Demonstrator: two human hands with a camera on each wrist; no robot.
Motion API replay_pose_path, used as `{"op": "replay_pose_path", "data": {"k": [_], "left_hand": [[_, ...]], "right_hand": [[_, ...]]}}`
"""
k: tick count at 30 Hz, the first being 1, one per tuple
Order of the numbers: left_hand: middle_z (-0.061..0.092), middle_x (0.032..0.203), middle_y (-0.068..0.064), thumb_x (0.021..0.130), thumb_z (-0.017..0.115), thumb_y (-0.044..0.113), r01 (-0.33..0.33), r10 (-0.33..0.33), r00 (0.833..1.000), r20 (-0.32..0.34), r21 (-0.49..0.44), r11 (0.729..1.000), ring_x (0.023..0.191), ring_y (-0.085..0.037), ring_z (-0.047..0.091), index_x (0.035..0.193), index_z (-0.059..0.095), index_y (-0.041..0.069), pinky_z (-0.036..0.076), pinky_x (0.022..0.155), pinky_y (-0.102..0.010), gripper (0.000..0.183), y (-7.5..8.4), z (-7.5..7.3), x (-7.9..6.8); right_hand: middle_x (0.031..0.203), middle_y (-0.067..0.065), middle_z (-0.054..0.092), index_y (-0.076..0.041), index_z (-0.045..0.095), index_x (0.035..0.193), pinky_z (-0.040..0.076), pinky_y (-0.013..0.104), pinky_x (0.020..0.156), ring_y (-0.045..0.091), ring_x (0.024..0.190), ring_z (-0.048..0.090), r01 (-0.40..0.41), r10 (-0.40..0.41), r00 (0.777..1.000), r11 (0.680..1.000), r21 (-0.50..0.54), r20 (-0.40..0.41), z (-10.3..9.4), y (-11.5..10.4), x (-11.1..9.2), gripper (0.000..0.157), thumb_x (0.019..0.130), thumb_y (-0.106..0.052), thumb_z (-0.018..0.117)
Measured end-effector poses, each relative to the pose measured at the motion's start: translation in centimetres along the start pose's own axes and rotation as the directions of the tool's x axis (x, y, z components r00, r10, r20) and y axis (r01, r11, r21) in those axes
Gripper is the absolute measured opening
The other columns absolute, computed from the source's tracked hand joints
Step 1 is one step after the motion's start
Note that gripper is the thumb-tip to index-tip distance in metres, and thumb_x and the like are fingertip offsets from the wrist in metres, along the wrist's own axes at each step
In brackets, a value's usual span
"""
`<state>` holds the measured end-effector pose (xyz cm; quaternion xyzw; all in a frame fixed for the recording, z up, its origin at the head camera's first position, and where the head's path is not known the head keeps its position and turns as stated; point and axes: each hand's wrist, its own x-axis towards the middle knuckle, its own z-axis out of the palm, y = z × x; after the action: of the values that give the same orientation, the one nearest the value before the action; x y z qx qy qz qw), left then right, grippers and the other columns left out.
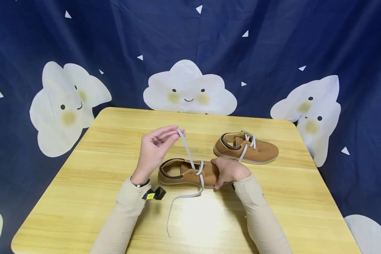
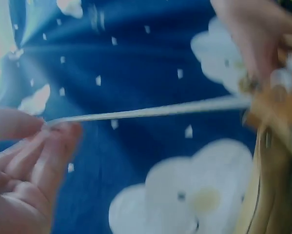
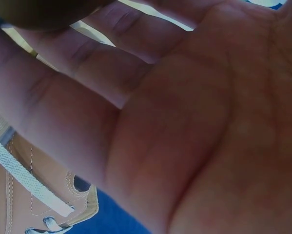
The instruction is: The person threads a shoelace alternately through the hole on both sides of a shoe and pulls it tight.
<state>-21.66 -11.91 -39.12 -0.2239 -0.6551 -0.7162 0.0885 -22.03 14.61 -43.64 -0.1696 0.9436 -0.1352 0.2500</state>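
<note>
A brown shoe [image 1: 177, 180] with a dark-lined collar lies on the table, toe to the right. My left hand [image 1: 155, 146] is raised above its heel end and pinches a grey shoelace [image 1: 186, 146] between thumb and fingertips. In the left wrist view the shoelace [image 2: 155, 111] runs taut from those fingers to the shoe. My right hand [image 1: 230, 171] grips the toe, thumb on the near side, hiding the tip. The other lace end [image 1: 174, 201] trails over the near side onto the table. In the right wrist view the palm [image 3: 199, 112] fills most of the picture, beside lace and eyelets.
A second brown shoe [image 1: 263, 150], with its lace [image 1: 253, 141] threaded, stands behind and to the right. The light wooden table [image 1: 92, 176] has rounded corners. Behind it hangs a dark blue curtain [image 1: 120, 42] with white clouds.
</note>
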Motion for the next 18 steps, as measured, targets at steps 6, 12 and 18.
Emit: {"op": "replay_pose_path", "data": {"k": [6,12,18], "left_hand": [[0.069,0.135,-0.017,0.104,0.061,0.017,0.222,-0.225,0.974,-0.025,0.312,0.924,0.121,-0.026,0.07,0.142,0.059,0.002,0.055,0.104,-0.033,0.041,-3.5,-3.8,1.4],[0.066,0.137,-0.024,0.109,0.05,0.027,0.303,-0.418,0.908,0.027,0.647,0.7,0.104,-0.039,0.07,0.147,0.051,-0.005,0.056,0.095,-0.049,0.05,-7.0,-5.7,1.6],[0.074,0.11,-0.018,0.11,0.047,0.033,0.3,-0.571,0.809,0.137,0.739,0.603,0.073,-0.019,0.063,0.136,0.062,-0.003,0.055,0.076,-0.036,0.048,-8.2,-5.9,1.4]], "right_hand": [[0.093,0.001,0.062,-0.009,0.061,0.103,0.053,0.035,0.079,0.017,0.086,0.059,0.007,-0.007,1.0,1.0,0.016,-0.001,0.0,0.1,-0.1,0.055,0.064,-0.016,0.1],[0.096,0.001,0.063,-0.008,0.062,0.111,0.055,0.037,0.084,0.017,0.09,0.061,-0.008,0.007,1.0,1.0,0.013,0.004,0.1,0.1,0.0,0.061,0.064,-0.018,0.1],[0.1,0.001,0.064,-0.006,0.062,0.121,0.055,0.039,0.088,0.018,0.095,0.063,-0.012,0.012,1.0,1.0,0.006,0.002,0.0,0.0,0.0,0.07,0.064,-0.019,0.1]]}}
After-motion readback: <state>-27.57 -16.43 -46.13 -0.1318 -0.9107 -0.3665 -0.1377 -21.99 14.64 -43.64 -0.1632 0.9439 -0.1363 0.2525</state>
